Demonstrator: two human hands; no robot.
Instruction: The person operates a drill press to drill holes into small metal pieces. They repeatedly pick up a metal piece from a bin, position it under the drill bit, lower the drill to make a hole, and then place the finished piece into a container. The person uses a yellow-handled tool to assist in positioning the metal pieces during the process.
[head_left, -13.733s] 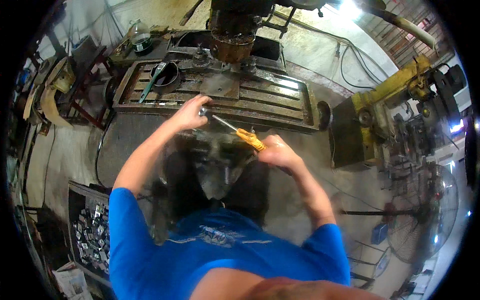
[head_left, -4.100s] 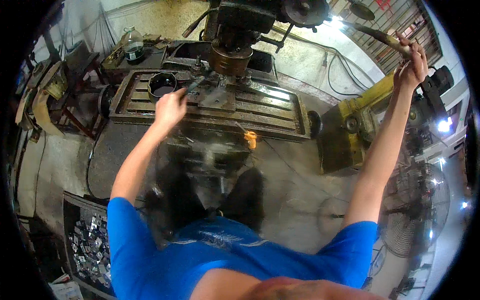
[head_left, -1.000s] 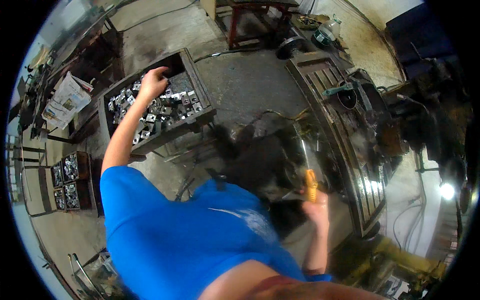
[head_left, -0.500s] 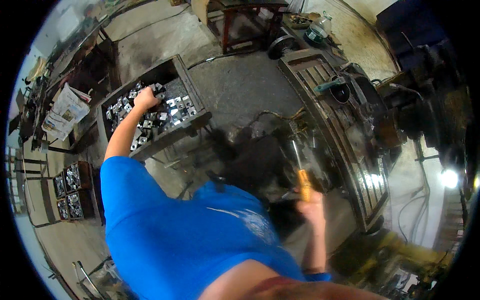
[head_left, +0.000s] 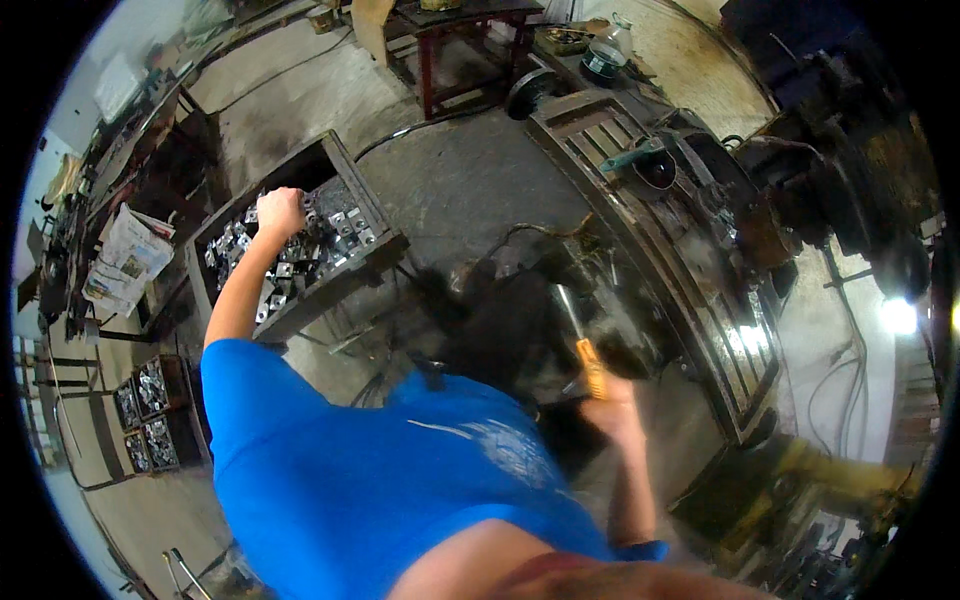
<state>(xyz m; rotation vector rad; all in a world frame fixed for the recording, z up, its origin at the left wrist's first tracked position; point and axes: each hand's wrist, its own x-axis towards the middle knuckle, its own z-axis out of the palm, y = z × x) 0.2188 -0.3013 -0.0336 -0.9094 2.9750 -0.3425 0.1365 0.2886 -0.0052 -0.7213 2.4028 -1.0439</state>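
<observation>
Head view, left to right. At the far left, a folded newspaper (head_left: 128, 265) is positioned above small crates (head_left: 158, 440) filled with metal pieces. Next is an open tray (head_left: 345, 283) with dark walls, containing loose metal blocks (head_left: 350, 228), several with a round hole. The left hand (head_left: 281, 211) is located over the blocks inside the tray, fingers curled downward; whether a block is gripped cannot be determined, as the fingertips are hidden. The right hand (head_left: 615, 408), slightly blurred, is closed around the handle of a yellow-handled tool (head_left: 591, 370); the metal shaft points up and away from the person, well apart from the tray. Farther right, a slotted machine table (head_left: 725, 345) supports a dark round bowl (head_left: 656, 174), with a green-handled brush (head_left: 632, 155) at its rim.
</observation>
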